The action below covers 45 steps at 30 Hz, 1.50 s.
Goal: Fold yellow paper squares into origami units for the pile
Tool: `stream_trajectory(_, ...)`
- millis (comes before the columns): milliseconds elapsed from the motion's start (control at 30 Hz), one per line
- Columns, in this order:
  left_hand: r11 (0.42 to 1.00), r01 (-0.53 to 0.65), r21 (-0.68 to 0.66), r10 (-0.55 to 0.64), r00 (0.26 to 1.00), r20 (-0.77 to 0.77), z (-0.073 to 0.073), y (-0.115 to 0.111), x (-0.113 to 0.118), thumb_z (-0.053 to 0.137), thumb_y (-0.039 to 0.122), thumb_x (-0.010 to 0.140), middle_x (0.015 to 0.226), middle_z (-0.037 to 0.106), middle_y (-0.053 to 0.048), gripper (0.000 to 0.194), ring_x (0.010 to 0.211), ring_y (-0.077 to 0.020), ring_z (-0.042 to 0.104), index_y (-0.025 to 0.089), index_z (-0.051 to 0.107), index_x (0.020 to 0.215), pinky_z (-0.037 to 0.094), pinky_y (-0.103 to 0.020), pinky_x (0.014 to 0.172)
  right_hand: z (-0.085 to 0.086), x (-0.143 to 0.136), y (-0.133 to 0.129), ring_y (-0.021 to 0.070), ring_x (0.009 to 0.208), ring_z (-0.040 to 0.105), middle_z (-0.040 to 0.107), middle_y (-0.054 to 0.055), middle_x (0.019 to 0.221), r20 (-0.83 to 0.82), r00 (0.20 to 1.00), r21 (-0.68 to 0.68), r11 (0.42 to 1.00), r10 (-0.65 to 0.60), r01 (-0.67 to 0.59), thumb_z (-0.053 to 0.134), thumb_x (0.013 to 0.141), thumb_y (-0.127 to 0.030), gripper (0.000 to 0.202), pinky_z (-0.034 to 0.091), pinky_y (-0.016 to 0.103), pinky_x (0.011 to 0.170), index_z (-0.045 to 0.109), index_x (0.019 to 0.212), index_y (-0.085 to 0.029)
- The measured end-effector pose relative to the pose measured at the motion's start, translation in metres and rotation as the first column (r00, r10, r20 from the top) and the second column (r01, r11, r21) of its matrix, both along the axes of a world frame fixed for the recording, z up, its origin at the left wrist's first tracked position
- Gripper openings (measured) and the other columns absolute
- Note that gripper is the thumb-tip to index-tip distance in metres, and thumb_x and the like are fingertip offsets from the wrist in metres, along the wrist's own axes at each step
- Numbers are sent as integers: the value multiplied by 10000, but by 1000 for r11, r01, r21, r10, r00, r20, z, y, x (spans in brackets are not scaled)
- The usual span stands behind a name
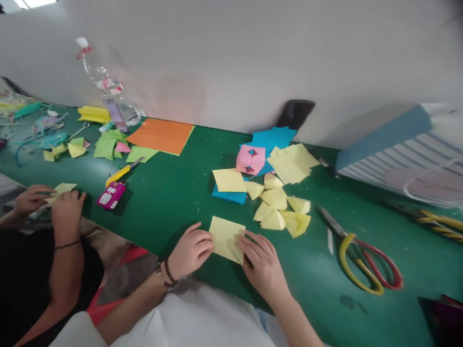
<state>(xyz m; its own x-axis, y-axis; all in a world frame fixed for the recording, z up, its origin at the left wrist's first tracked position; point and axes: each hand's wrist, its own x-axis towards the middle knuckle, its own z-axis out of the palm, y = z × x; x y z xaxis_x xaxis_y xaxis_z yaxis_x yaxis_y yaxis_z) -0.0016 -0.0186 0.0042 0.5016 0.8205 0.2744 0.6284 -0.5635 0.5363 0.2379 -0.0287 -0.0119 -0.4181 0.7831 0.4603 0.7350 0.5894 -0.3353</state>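
Both forearms (132,304) slope inward, and the left hand (190,250) has its fingers bent close together. Opposite, the right hand (262,264) shows its back, fingers curled inward; its thumb seems tucked underneath, mostly hidden.

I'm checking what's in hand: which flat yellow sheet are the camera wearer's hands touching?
The near square between the left hand and right hand, both touching it. The farther square, atop blue paper, and the fanned sheets lie untouched.
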Motion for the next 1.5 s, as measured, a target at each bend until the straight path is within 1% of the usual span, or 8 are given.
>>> stream_trajectory(100,998,-43,41,42,999,12,3,-1,12,534,165,922,827,695,11,123,791,-129,635,216,626,859,467,-380,988,2,-4,-8,262,1128,613,702,76,1156,-8,1000,-15,1000,-27,27,571,869,-192,271,479,485,959,638,1128,-233)
stream_trajectory(200,999,-10,51,8,999,44,5,0,21,553,198,923,847,705,3,73,825,-150,633,222,622,930,486,-355,926,4,-9,-12,224,955,652,739,41,946,-77,997,-40,999,-28,25,592,882,-179,146,507,413,855,655,1000,-238)
stream_trajectory(300,996,-93,-5,93,992,80,2,1,21,593,287,910,951,708,-38,174,902,-190,636,216,598,1069,505,-359,864,4,-11,-8,204,815,652,712,36,801,-107,990,-121,990,-88,75,559,911,-195,95,504,361,742,647,911,-229)
stream_trajectory(500,970,-217,-112,224,973,54,-6,8,11,523,270,945,1119,670,-71,320,1010,-211,617,217,509,1260,499,-367,889,3,-14,5,198,690,629,682,52,804,-22,973,-232,948,-231,220,450,948,-219,259,484,332,647,580,1172,-202)
stream_trajectory(867,987,-147,-57,144,988,-53,-6,24,21,497,239,959,1002,630,-65,250,910,-204,553,205,609,1180,496,-367,821,6,-25,6,157,687,593,659,33,786,15,941,-232,915,-337,332,486,949,-224,181,440,288,664,663,969,-192)
stream_trajectory(1033,991,-137,15,137,987,-89,-4,18,20,524,193,937,1150,602,-82,241,1024,-229,529,215,636,1149,498,-398,885,-1,-29,5,158,757,594,653,46,859,34,924,-180,907,-381,381,477,924,-157,205,435,286,706,662,1006,-188)
stream_trajectory(1300,994,5,107,9,991,-130,0,-2,24,529,234,927,1267,620,-47,239,1276,-288,442,188,654,1125,365,-495,1106,-5,-28,4,160,748,595,640,47,844,50,930,-177,914,-363,366,472,910,-141,238,439,296,693,671,1033,-185)
stream_trajectory(1500,985,163,49,-155,977,-145,-3,-1,24,507,244,930,1262,614,-111,313,1237,-277,486,110,610,1193,443,-444,1063,-5,-27,4,166,743,597,642,57,850,78,934,-165,919,-350,358,477,910,-131,244,433,300,684,679,1042,-169)
